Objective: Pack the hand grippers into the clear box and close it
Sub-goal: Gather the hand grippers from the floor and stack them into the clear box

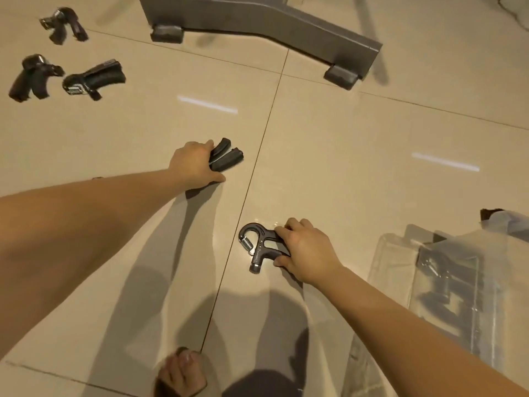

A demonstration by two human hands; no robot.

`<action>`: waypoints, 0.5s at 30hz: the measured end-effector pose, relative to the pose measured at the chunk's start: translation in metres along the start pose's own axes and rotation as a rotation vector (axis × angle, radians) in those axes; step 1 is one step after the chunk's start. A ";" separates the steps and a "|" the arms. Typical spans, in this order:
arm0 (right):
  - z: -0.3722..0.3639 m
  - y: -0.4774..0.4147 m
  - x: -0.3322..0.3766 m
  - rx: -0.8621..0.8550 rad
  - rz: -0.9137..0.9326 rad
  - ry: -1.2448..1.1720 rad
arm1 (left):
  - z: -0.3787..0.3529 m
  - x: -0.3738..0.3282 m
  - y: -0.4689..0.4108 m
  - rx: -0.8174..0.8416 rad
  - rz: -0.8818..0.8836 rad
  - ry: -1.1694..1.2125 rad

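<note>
My left hand (pixel 192 164) rests on a black hand gripper (pixel 227 159) lying on the tiled floor, fingers closed over its head so only the two handles stick out. My right hand (pixel 305 249) holds the handles of another black hand gripper (pixel 259 245), whose hook and steel spring point left. Three more hand grippers lie far left: one at the top (pixel 63 24), one below it (pixel 33 77) and one beside that (pixel 93 78). The clear box (pixel 446 287) stands open at the right, with at least one dark gripper inside.
A grey metal frame base (pixel 257 24) with two rubber feet crosses the floor at the top. A bare foot (pixel 180 373) shows at the bottom edge. Crumpled clear plastic (pixel 506 224) lies behind the box.
</note>
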State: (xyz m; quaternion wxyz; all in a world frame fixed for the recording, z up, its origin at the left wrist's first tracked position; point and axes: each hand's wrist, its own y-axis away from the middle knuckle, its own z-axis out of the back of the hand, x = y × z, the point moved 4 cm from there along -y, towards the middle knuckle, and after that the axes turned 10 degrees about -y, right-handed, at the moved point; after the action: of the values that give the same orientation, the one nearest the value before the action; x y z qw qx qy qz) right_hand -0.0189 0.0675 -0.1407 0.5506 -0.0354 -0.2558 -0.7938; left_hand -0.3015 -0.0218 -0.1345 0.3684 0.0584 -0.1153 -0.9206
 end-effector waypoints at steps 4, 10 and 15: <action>0.000 -0.004 -0.003 0.019 -0.058 -0.025 | -0.006 -0.006 0.010 -0.064 0.024 -0.023; 0.008 0.016 -0.006 0.143 -0.211 -0.274 | -0.011 -0.030 0.072 0.077 -0.003 0.162; 0.048 0.049 -0.013 0.202 -0.206 -0.368 | 0.027 -0.064 0.133 0.144 -0.074 0.301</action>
State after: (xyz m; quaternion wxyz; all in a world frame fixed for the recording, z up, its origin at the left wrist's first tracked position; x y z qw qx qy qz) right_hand 0.0188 0.0872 -0.0852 0.4116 -0.0981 -0.4322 -0.7964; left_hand -0.1721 -0.0665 -0.0731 0.3424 0.2262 -0.1223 -0.9037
